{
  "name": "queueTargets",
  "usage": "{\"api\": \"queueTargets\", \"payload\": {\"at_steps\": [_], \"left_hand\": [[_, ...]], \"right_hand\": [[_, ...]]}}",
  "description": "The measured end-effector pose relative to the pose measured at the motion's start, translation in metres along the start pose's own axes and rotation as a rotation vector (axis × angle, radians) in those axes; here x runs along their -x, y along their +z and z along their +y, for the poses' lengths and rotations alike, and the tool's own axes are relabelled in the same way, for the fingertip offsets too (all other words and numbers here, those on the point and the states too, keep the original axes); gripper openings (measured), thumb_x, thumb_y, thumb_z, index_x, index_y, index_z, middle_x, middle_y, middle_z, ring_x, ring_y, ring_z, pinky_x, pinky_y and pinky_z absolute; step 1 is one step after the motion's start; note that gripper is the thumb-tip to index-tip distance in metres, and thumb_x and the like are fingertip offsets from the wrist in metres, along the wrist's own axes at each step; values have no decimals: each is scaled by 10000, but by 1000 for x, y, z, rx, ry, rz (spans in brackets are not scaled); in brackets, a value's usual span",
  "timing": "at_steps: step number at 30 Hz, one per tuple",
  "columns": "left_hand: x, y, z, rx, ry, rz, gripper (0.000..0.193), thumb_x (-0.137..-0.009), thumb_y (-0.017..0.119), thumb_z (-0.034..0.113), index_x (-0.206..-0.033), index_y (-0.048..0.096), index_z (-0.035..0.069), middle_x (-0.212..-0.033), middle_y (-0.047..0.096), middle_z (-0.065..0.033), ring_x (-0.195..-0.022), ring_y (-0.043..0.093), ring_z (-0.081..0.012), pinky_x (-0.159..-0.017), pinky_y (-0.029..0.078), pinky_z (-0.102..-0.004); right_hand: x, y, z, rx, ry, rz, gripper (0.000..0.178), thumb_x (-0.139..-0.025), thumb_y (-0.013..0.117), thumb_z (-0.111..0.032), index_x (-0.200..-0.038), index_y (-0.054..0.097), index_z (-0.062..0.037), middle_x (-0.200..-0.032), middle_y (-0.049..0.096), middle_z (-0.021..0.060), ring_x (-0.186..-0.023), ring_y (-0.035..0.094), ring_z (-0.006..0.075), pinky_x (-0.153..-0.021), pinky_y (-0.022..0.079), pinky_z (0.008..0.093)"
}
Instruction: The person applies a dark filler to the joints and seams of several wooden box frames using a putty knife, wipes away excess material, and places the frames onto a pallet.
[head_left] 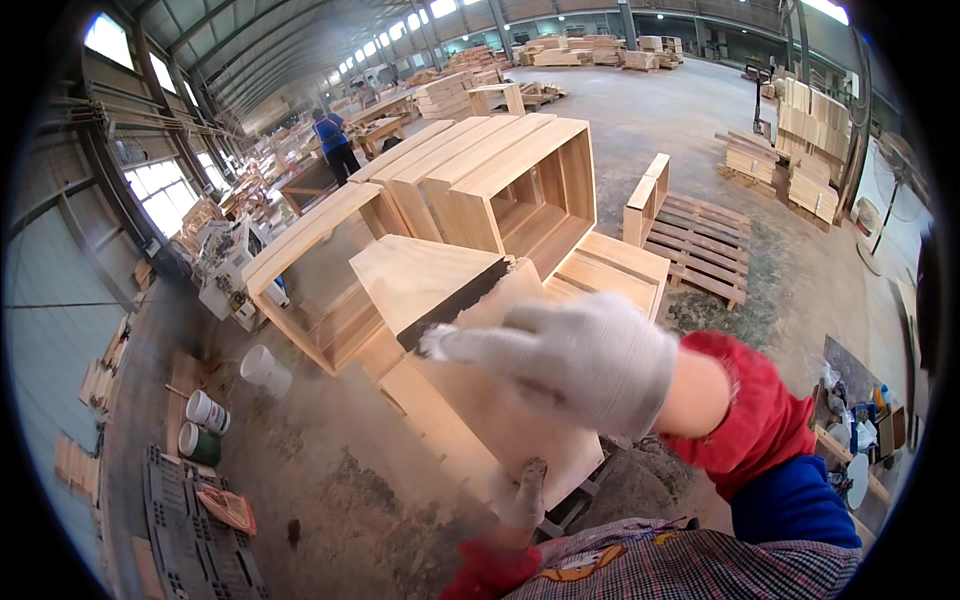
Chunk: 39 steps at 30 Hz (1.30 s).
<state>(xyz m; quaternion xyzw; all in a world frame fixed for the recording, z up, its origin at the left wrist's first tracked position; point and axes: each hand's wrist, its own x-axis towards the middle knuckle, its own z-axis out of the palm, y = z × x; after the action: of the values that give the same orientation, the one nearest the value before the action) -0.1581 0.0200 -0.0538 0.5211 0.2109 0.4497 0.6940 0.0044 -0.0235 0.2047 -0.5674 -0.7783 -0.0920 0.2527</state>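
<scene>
Right hand (575,360): gloved, fingers spread flat on wooden panel (470,400), grasping nothing
Left hand (525,495): below, gripping panel's near edge

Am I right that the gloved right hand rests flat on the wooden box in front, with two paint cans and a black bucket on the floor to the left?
Not quite: the bucket is white, not black. The head view shows it beside the two paint cans, while the gloved right hand rests flat on the wooden box.
</scene>
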Motion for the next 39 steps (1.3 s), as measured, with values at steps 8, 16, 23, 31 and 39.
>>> {"api": "queueTargets", "payload": {"at_steps": [8,16,23,31,39], "left_hand": [[0,10,12,6,-2,56,184,-908,598,88,-1039,603,-42,-879,605,-12,-758,549,-76,-659,451,-216],[-1,8,12,-2,-30,81,160,-911,588,104,-973,620,-41,-854,617,-15,-736,543,-74,-636,431,-225],[-35,8,52,-252,70,148,215,-906,599,163,-893,635,-48,-759,588,-18,-707,523,-106,-614,428,-283],[-129,-14,60,40,243,26,406,-978,573,177,-1242,501,-122,-1240,577,-172,-1182,579,-210,-1043,464,-308],[-150,19,84,184,202,152,393,-961,595,170,-1230,515,-104,-1172,599,-137,-1098,604,-159,-1013,481,-285]], "right_hand": [[14,-43,33,116,66,128,336,-811,599,-87,-1127,681,-166,-855,674,89,-786,663,278,-690,544,366],[20,-40,48,237,118,183,320,-833,569,-75,-1133,651,-152,-879,669,101,-831,654,303,-714,533,402],[62,-7,60,-143,266,254,481,-788,530,-18,-1267,575,0,-1055,649,216,-947,641,314,-832,499,373],[125,90,2,-493,296,7,452,-825,558,-16,-1276,538,-1,-908,640,170,-778,668,306,-675,565,361],[122,127,-35,-421,351,-11,495,-845,614,-98,-1326,503,-58,-933,598,157,-704,649,329,-596,540,391]]}}
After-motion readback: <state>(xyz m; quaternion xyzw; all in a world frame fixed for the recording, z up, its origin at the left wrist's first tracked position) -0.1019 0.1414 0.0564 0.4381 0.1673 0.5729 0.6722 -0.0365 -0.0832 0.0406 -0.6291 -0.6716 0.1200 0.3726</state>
